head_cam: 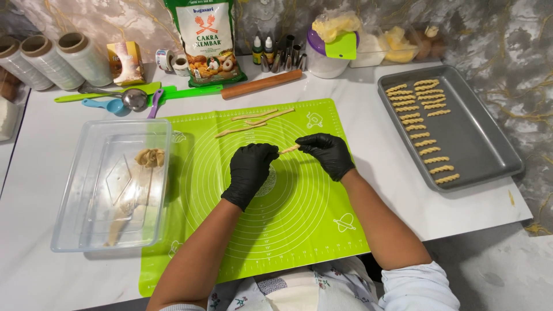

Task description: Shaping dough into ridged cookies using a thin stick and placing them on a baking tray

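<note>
Right now the left hand [249, 171] and the right hand [328, 154], both in black gloves, pinch the two ends of a small twisted dough stick [290, 149] with closed fingertips, just above the green mat [288, 230]. Farther off past the hands lie three dough strips [253, 122]. Behind those stands a tall green and white flour bag [205, 40]. Left of it sits a small yellow box [126, 62].

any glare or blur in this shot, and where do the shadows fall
Head view: even overhead light, sharp throughout; soft shadows just under both hands on the green mat; mild sheen on the clear plastic tub and grey baking tray; slight wide-angle bowing at the table edges.
</note>
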